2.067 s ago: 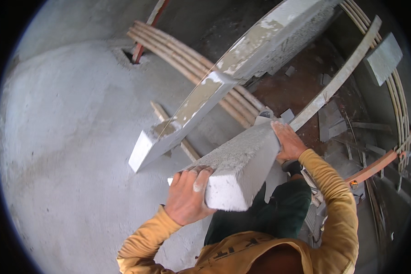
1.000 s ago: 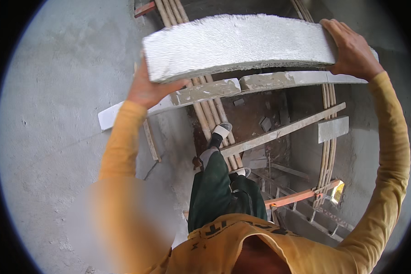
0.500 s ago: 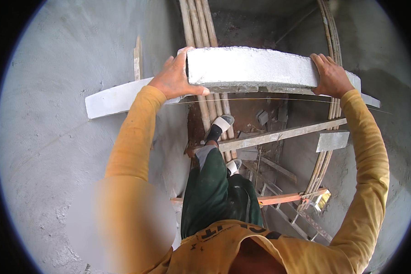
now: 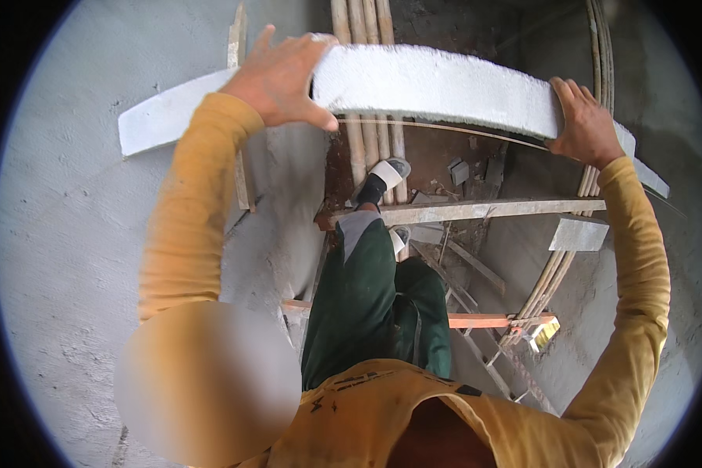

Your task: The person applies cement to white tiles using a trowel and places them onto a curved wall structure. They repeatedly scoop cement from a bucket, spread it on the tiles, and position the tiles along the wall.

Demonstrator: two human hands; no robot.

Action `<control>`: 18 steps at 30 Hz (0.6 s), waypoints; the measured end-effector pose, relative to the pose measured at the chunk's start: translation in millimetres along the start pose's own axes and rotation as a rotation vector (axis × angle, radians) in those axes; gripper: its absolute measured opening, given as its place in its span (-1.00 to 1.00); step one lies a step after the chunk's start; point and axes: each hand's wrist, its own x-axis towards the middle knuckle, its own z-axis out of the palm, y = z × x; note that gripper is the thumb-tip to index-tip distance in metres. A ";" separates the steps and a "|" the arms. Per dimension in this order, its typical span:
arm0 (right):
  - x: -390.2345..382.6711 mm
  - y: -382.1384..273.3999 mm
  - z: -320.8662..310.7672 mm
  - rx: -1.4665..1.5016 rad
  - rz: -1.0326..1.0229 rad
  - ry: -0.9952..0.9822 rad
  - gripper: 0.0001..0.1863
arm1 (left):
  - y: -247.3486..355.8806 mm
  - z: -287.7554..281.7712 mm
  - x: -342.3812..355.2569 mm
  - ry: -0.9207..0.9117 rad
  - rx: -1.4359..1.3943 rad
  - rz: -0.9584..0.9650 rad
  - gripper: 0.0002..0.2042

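Note:
A long white lightweight concrete block [image 4: 429,84] lies across the top of the view, with a rough upper edge. My left hand [image 4: 285,78] is at its left end, thumb along the lower edge and some fingers over the top, one finger sticking up. At the other end my right hand [image 4: 586,125] grips the block, fingers over the top and thumb beneath. Another white block [image 4: 160,111] extends left beyond my left hand, set further back. More white block [image 4: 625,139] shows past my right hand. A thin string [image 4: 460,130] runs just below the held block.
I stand on bundled bamboo poles [image 4: 384,139] high above a debris-strewn floor. A timber plank [image 4: 476,210] crosses near my feet, a grey block piece [image 4: 579,233] on its right side. Below are an orange bar [image 4: 483,320] and a ladder [image 4: 495,370]. A plastered wall [image 4: 62,234] rises left.
The block and both hands now appear higher in the view, and the block's underside no longer shows. My left hand has shifted left and its fingers are more spread.

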 end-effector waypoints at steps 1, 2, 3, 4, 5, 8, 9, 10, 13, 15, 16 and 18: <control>-1.1 1.1 4.5 -0.005 -0.007 0.025 -0.13 | -1.3 0.2 0.0 0.014 0.018 0.008 0.03; -3.2 1.8 8.4 -0.014 -0.044 0.079 -0.13 | -2.1 -0.5 -1.0 0.036 0.053 0.016 0.03; -4.1 2.4 13.3 -0.047 -0.017 0.069 -0.12 | -0.9 -0.2 -2.2 0.045 0.067 0.002 0.03; -5.9 3.7 16.5 -0.012 -0.010 0.056 -0.12 | -0.5 -0.3 -3.3 0.068 0.058 0.009 0.06; -6.5 3.7 20.6 -0.003 0.004 0.041 -0.12 | 2.0 0.0 -5.4 0.089 0.062 0.007 0.09; -11.6 5.1 23.9 -0.017 0.022 0.068 -0.10 | 15.8 9.2 -15.0 0.221 0.149 0.047 0.14; -13.6 5.3 22.1 -0.015 0.007 0.103 -0.10 | 21.8 14.5 -18.0 0.241 0.162 0.064 0.12; -15.4 4.9 20.5 -0.021 -0.051 0.128 -0.09 | 26.4 18.8 -18.8 0.273 0.183 0.075 0.11; -21.8 1.5 13.7 0.220 -0.015 0.104 0.05 | 40.8 35.6 -13.4 0.414 0.278 0.030 0.03; -24.5 -4.1 14.1 0.424 0.014 0.059 0.17 | 46.8 40.9 -10.5 0.446 0.352 -0.014 0.00; -25.9 -7.0 16.1 0.269 -0.045 0.144 0.17 | 49.4 41.8 -8.3 0.467 0.393 -0.037 -0.02; -26.9 -13.8 24.0 -0.034 -0.149 0.286 0.16 | 50.5 37.0 -5.5 0.465 0.345 0.008 -0.03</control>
